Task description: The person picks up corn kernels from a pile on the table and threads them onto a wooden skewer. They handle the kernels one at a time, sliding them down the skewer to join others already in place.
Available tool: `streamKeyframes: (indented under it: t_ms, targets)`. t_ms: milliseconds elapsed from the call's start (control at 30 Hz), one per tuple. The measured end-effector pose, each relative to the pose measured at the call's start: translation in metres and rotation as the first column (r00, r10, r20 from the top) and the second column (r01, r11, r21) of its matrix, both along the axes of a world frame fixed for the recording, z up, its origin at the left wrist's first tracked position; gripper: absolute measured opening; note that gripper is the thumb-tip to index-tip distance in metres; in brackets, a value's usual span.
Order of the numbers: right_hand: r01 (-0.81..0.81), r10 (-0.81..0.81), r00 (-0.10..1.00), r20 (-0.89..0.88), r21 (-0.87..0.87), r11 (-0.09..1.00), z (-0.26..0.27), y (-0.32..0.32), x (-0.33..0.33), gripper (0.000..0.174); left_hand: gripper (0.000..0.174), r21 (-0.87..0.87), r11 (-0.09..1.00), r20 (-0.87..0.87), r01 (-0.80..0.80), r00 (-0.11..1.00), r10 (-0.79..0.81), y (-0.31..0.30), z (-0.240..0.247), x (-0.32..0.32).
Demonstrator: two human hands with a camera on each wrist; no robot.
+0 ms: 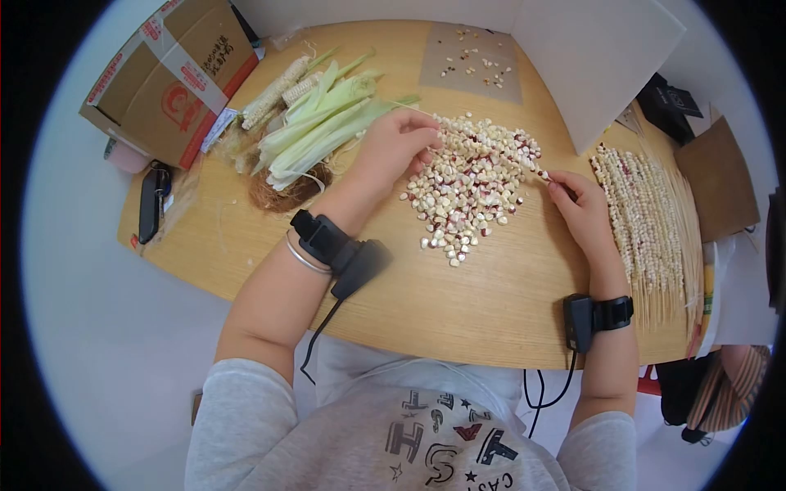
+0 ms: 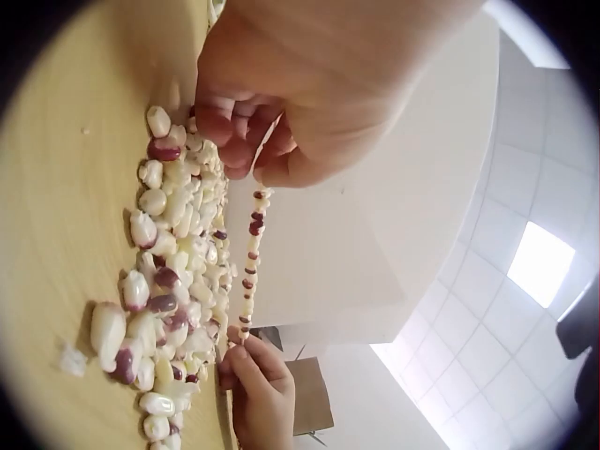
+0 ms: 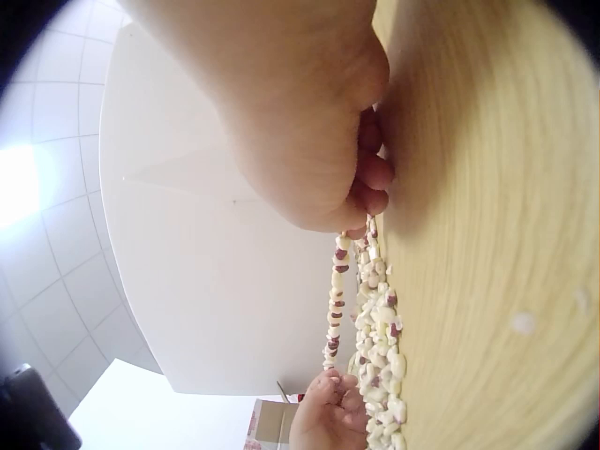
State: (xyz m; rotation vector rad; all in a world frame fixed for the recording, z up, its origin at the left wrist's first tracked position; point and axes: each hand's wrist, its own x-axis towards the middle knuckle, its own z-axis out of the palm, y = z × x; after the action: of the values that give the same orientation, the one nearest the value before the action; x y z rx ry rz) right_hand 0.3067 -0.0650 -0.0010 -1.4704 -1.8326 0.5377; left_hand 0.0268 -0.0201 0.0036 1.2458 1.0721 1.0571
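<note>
Between the two hands runs a thin stick threaded with a row of white and dark red corn kernels (image 2: 250,267). My left hand (image 1: 393,151) pinches it at one end of the row, and bare stick passes through its fingers in the left wrist view. At the other end, the thumb and fingers of my right hand (image 1: 583,214) pinch it. Right below the stick, a pile of loose corn kernels (image 1: 463,196), mostly white with some dark red, spreads over the wooden table (image 1: 393,286).
Many kernel-threaded sticks (image 1: 643,221) lie side by side at the right. Pale green corn husks (image 1: 327,114) and stripped cobs (image 1: 274,94) lie back left, near a cardboard box (image 1: 172,82). A grey sheet (image 1: 430,78) with scattered kernels is at the back, beside a white panel (image 1: 594,65).
</note>
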Motion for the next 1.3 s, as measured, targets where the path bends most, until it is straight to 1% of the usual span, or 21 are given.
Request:
streamKeyframes:
  t_ms: [33, 67, 133, 167, 233, 367, 433, 633, 833, 933, 1300]
  targets:
    - [0.003, -0.003, 1.0, 0.005, -0.006, 1.0, 0.001, 0.0, -0.001, 0.02, 0.016, -0.063, 0.998, 0.126, -0.014, 0.992, 0.022, 0.002, 0.001, -0.003]
    - [0.002, -0.002, 1.0, 0.004, -0.004, 1.0, 0.0, 0.0, -0.001, 0.02, 0.016, -0.061, 0.998, 0.125, -0.014, 0.992, 0.022, 0.004, 0.0, -0.005]
    - [0.002, -0.004, 0.998, -0.068, -0.033, 0.999, -0.001, 0.0, 0.0, 0.02, 0.018, -0.105, 0.991, 0.223, -0.088, 0.969, 0.11, 0.009, -0.005, -0.009]
    - [0.001, -0.003, 0.998, -0.067, -0.031, 1.0, 0.0, 0.0, 0.0, 0.02, 0.018, -0.102, 0.991, 0.224, -0.089, 0.968, 0.11, 0.011, -0.006, -0.012]
    - [0.01, -0.011, 1.0, -0.028, -0.038, 0.999, 0.001, -0.001, -0.001, 0.02, 0.02, -0.188, 0.972, 0.333, -0.143, 0.922, 0.2, 0.015, -0.008, -0.017]
    - [0.006, -0.006, 1.0, -0.024, -0.026, 1.0, -0.001, 0.0, 0.001, 0.02, 0.022, -0.204, 0.962, 0.367, -0.183, 0.897, 0.249, 0.02, -0.009, -0.023]
    - [0.004, -0.004, 1.0, -0.019, -0.017, 1.0, -0.001, 0.001, 0.001, 0.02, 0.023, -0.211, 0.951, 0.402, -0.225, 0.867, 0.294, 0.02, -0.009, -0.024]
    - [0.027, -0.027, 1.0, -0.001, -0.019, 0.999, -0.001, 0.001, 0.001, 0.02, 0.026, -0.209, 0.942, 0.387, -0.262, 0.863, 0.325, 0.023, -0.011, -0.027]
    - [0.016, -0.016, 1.0, 0.007, -0.004, 1.0, -0.001, 0.001, 0.002, 0.02, 0.025, -0.216, 0.943, 0.432, -0.254, 0.841, 0.325, 0.026, -0.016, -0.031]
    - [0.029, -0.028, 0.999, 0.035, -0.02, 0.999, 0.001, 0.0, 0.001, 0.02, 0.022, -0.197, 0.949, 0.437, -0.246, 0.844, 0.309, 0.026, -0.016, -0.032]
    - [0.018, -0.018, 1.0, 0.015, -0.003, 1.0, -0.003, 0.001, 0.003, 0.02, 0.019, -0.181, 0.956, 0.43, -0.232, 0.855, 0.289, 0.024, -0.014, -0.034]
